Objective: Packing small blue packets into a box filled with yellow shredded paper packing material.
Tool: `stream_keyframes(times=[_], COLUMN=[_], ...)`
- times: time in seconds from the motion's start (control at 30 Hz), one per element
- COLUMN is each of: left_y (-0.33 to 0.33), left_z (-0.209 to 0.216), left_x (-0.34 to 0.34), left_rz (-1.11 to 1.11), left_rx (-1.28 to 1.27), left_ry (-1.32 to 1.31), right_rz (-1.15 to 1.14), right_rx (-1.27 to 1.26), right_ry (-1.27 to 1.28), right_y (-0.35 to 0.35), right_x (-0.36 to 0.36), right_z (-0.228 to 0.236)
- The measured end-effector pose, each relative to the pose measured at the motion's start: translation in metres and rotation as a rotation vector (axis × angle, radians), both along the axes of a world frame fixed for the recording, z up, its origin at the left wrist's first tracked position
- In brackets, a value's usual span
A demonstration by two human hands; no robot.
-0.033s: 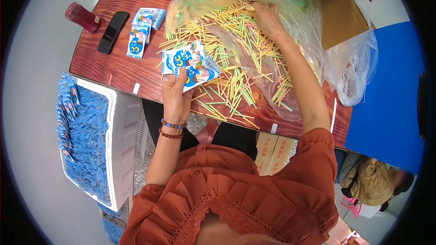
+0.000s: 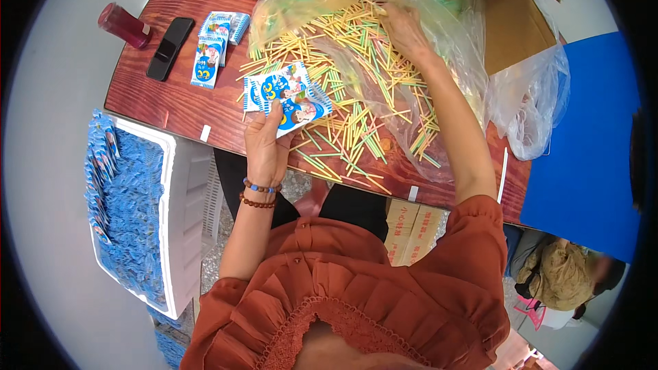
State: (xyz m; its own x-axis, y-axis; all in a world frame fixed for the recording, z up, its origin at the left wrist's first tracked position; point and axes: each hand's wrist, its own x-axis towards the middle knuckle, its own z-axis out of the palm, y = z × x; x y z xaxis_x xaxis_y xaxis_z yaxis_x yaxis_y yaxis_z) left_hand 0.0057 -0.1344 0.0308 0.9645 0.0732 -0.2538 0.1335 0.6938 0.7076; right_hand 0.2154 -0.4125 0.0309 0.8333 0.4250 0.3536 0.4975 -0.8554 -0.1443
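My left hand (image 2: 263,140) is closed on several blue-and-white packets (image 2: 296,104), fanned out with the thumb on top, above the table's near edge. A loose heap of thin yellow, green and pink sticks (image 2: 356,120) spreads to the right of them. At the heap's far side, my right hand (image 2: 404,31) has its fingers curled in among the sticks, pinching at their ends; the fingertips are partly hidden. Clear plastic bag film (image 2: 439,89) lies over part of the heap and around that wrist.
More packets (image 2: 209,58) lie by a black phone (image 2: 170,49) and a red-lidded jar (image 2: 125,25). A cardboard box (image 2: 510,38) stands at the far right. Lower left, a white foam box (image 2: 166,212) is filled with blue packets. Beyond the table's right edge is a blue surface (image 2: 582,144).
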Motion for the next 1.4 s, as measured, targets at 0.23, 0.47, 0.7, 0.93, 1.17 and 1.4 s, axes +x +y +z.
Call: stream_keyframes(times=[0.23, 0.47, 0.7, 0.93, 1.17, 1.4], left_y=[-0.013, -0.024, -0.035, -0.039, -0.040, -0.036], left_z=[-0.002, -0.007, -0.001, -0.006, 0.007, 0.006], left_x=[0.013, 0.016, 0.020, 0.020, 0.015, 0.015], left_rz=[-0.022, -0.021, -0.022, -0.011, -0.015, -0.016], left_rx=[-0.049, -0.049, -0.031, -0.087, -0.111, -0.179], left_ry=[-0.007, 0.023, 0.006, -0.007, -0.052, -0.097], right_rz=[-0.041, 0.051, 0.088, 0.374, 0.460, 0.343], right_rx=[1.092, 1.944, 2.018, 2.012, 1.939, 1.580], right_ry=[0.557, 0.846, 0.876, 0.624, 0.449, 0.468], right_y=[0.009, 0.025, 0.032, 0.070, 0.109, 0.125], right_x=[-0.035, -0.057, -0.079, -0.128, -0.158, -0.170], right_z=[0.006, 0.001, 0.009, 0.052, 0.057, 0.050])
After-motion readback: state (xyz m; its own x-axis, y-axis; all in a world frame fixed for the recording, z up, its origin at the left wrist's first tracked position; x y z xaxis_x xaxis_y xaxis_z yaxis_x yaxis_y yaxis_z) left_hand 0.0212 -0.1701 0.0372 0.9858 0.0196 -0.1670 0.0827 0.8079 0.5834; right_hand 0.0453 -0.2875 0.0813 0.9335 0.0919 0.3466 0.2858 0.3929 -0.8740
